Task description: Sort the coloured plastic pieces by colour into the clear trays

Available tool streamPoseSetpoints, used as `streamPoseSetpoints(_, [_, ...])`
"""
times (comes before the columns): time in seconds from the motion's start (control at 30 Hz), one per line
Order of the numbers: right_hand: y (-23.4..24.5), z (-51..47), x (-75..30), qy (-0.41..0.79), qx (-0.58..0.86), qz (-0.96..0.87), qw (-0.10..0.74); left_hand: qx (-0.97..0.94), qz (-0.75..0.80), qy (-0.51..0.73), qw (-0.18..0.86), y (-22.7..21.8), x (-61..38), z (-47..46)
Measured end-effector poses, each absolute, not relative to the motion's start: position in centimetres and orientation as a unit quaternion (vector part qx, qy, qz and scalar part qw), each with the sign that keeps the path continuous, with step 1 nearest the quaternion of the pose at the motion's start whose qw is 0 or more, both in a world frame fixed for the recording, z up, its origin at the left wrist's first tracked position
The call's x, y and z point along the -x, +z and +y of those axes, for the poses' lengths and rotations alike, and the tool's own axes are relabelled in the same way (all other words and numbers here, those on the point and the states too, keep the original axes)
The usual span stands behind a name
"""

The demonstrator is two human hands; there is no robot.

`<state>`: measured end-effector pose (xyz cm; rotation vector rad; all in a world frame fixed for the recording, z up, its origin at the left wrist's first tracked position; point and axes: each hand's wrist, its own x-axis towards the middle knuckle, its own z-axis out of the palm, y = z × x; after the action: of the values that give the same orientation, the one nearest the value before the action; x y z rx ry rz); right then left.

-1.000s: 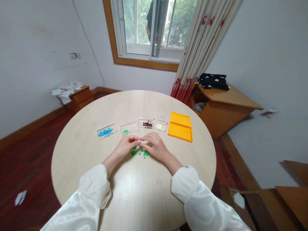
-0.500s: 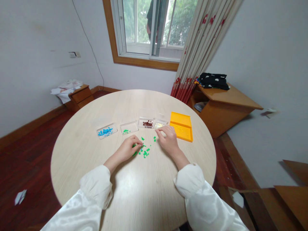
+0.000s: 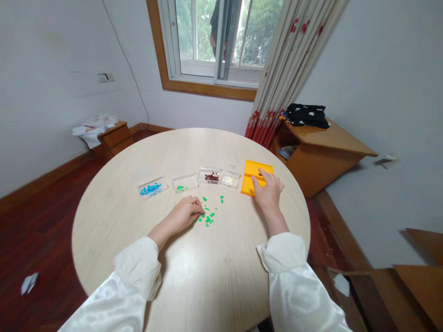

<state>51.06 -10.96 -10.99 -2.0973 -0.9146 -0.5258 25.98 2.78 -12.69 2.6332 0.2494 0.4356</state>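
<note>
My left hand (image 3: 184, 213) rests on the table at the left edge of a scatter of small green pieces (image 3: 208, 219). Its thumb and fingertips are pressed together, and whatever may be between them is too small to make out. Over the yellow-orange open case (image 3: 248, 186) hovers my right hand (image 3: 270, 191), its thumb and forefinger apart with nothing visible between them; it hides the case's lower right part. Behind the green pieces stand clear trays with blue pieces (image 3: 151, 189), a few green pieces (image 3: 180, 188), dark brown pieces (image 3: 212, 177) and pale yellow pieces (image 3: 229, 180).
The round pale wooden table (image 3: 207, 286) carries everything. Beyond it are a window with a person partly visible outside, a long curtain (image 3: 277, 69), a wooden desk (image 3: 321, 147) with dark cloth at the right, and a small cabinet (image 3: 116, 138) with papers at the left.
My right hand has moved right, from beside the pale yellow pieces' tray to above the yellow-orange case, and its thumb and forefinger have spread. My left hand has barely moved.
</note>
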Motion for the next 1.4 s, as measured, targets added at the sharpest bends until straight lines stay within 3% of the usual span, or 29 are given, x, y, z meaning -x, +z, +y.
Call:
streamPoseSetpoints(0.33, [-11.3,-9.8,-49.4,-0.161,0.772,-0.431,0.438,-0.946,0.119,0.141,0.265,-11.7,-26.1,1.9])
streamPoseSetpoints(0.47, [-11.1,-8.9,-45.8,-0.092,0.693,-0.551,0.456,-0.897,0.188,0.202,0.345,-11.3,-26.4,1.7])
streamPoseSetpoints(0.6, [-10.9,-8.5,-41.9,-0.018,0.614,-0.672,0.413,-0.823,0.237,0.225,0.464,-11.3,-26.8,2.1])
streamPoseSetpoints(0.77, [-11.0,-8.4,-40.0,-0.011,0.611,-0.683,0.399,-0.727,0.230,0.212,0.611,-11.0,-26.9,2.1])
streamPoseSetpoints(0.93, [-11.1,-8.4,-40.2,-0.018,0.608,-0.678,0.413,-0.684,0.225,0.195,0.666,-10.4,-26.9,1.5])
streamPoseSetpoints(1.07, [-11.2,-8.3,-40.5,-0.029,0.602,-0.668,0.436,-0.700,0.281,0.247,0.609,-10.0,-26.2,2.9])
streamPoseSetpoints(1.27, [-11.5,-8.3,-41.0,-0.021,0.651,-0.642,0.404,-0.732,0.525,0.359,0.244,-8.9,-22.4,8.0])
streamPoseSetpoints(1.4, [-11.9,-8.2,-41.1,-0.011,0.687,-0.637,0.350,-0.728,0.574,0.338,0.159,-8.9,-20.2,9.7])
